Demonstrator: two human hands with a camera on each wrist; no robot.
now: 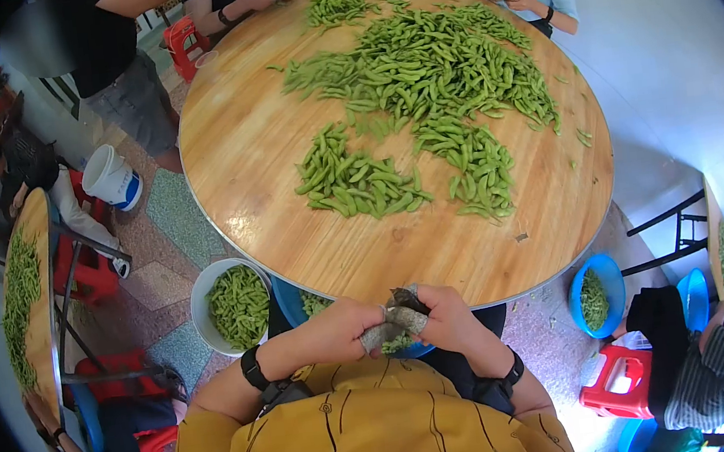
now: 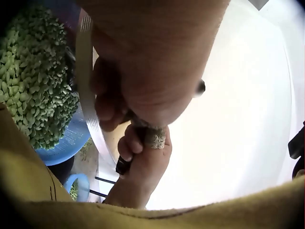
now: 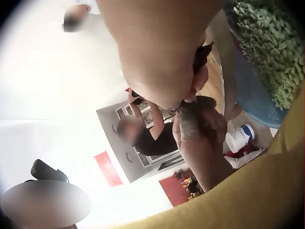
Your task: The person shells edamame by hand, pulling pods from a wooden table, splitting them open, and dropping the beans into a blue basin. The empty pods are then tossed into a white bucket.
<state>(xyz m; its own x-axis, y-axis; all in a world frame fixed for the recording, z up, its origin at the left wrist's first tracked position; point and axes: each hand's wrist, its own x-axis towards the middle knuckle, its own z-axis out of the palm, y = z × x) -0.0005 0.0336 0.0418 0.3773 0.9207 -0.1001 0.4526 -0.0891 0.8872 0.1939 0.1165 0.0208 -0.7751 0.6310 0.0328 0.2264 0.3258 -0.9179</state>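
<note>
My left hand (image 1: pixel 350 326) and right hand (image 1: pixel 449 318) meet in front of my body, close to the table's near edge, with fingers curled in. Worn grey wraps (image 1: pixel 374 338) cover some of the fingertips, and a dark piece (image 1: pixel 407 299) shows at the right hand's fingers. I cannot tell whether a bean pod is between the fingers. Below the hands, a blue basin (image 2: pixel 62 148) holds a heap of shelled green beans (image 2: pixel 33 71). Green bean pods (image 1: pixel 442 67) lie piled across the round wooden table (image 1: pixel 257 149), with a smaller pile (image 1: pixel 357 182) nearer to me.
Left of my lap stands a white bucket (image 1: pixel 200 309) full of pods. Another blue basin (image 1: pixel 619 283) and a red stool (image 1: pixel 621 380) are at the right. A white pail (image 1: pixel 112 177) sits on the floor. Several people are around this table and the side tables.
</note>
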